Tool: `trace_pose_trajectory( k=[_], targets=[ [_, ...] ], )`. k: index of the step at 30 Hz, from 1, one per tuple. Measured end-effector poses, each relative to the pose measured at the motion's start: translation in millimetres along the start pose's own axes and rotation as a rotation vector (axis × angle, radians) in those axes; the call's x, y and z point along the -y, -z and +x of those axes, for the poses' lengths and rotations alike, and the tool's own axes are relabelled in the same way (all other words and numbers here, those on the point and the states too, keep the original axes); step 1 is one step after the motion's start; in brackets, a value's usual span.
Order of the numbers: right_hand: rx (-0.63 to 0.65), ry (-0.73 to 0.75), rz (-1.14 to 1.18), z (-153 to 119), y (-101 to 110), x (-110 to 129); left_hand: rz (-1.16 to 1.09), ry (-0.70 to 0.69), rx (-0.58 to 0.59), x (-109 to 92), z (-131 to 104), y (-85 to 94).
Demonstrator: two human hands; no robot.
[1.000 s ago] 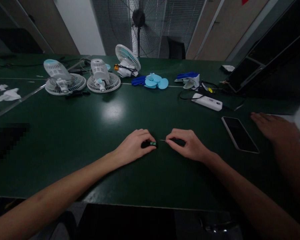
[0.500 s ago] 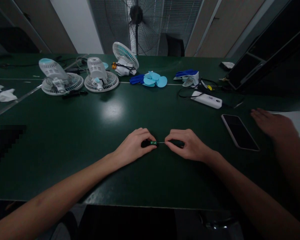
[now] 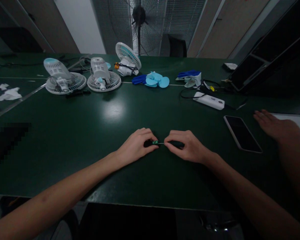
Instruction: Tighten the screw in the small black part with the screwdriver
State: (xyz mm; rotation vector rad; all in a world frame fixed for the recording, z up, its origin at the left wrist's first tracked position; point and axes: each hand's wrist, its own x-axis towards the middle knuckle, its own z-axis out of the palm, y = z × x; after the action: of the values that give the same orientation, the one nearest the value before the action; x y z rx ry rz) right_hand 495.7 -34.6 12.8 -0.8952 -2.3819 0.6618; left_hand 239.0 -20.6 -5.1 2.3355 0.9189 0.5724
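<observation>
Low over the dark green table, my left hand (image 3: 137, 143) pinches a small green circuit board (image 3: 155, 142) between thumb and fingers. A dark part behind the board lies within the fingers, and I cannot make out its shape. Opposite, my right hand (image 3: 187, 145) is closed round the dark handle of a screwdriver (image 3: 176, 144). Its thin metal shaft points left and reaches the edge of the board. Whether the tip touches the board or something on it is too small to tell.
Beyond my hands stand two white fans (image 3: 103, 80) face down and another fan (image 3: 127, 60) upright. Light blue fan blades (image 3: 157, 80), work gloves (image 3: 190, 77), a white power strip (image 3: 209, 100) and a phone (image 3: 242, 134) lie rightward. Another person's hand (image 3: 277, 125) rests at the right.
The view has shifted slightly, so the table's things appear a little farther right. Both hands keep their grips; the board and the screwdriver's handle look slightly closer together.
</observation>
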Motion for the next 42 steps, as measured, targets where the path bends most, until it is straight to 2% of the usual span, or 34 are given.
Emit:
trace_pose_trajectory(
  k=[3, 6, 12, 16, 19, 21, 27, 30, 33, 38, 42],
  targets=[
    [-0.148, 0.033, 0.144, 7, -4, 12, 0.011, 0.0, -0.004, 1, 0, -0.3],
    [-0.214, 0.044, 0.141, 7, -3, 11, 0.014, 0.004, -0.004, 2, 0, -0.6],
    [-0.139, -0.068, 0.009, -7, 7, -21, 0.033, -0.024, 0.027, 0, -2, 2.7],
    [-0.152, -0.081, -0.038, -10, 12, -27, 0.039, -0.108, 0.09, 2, -18, 14.0],
    [-0.147, -0.08, -0.044, -10, 13, -29, 0.05, -0.1, 0.117, 15, -38, 30.3],
    [-0.141, -0.082, -0.049, -11, 12, -30, 0.081, -0.05, 0.095, 33, -52, 46.2],
    [-0.113, -0.102, -0.051, -12, 12, -31, 0.296, 0.236, -0.117, 113, -90, 117.2],
    [-0.115, -0.108, -0.048, -11, 12, -30, 0.39, 0.38, -0.217, 143, -107, 148.6],
    [-0.112, -0.114, -0.046, -11, 12, -30, 0.429, 0.474, -0.253, 152, -116, 163.1],
    [-0.105, -0.112, -0.028, -12, 12, -33, 0.388, 0.501, -0.241, 146, -119, 165.4],
    [-0.102, -0.112, -0.028, -12, 12, -33, 0.35, 0.59, -0.244, 151, -132, 173.0]
  ],
)
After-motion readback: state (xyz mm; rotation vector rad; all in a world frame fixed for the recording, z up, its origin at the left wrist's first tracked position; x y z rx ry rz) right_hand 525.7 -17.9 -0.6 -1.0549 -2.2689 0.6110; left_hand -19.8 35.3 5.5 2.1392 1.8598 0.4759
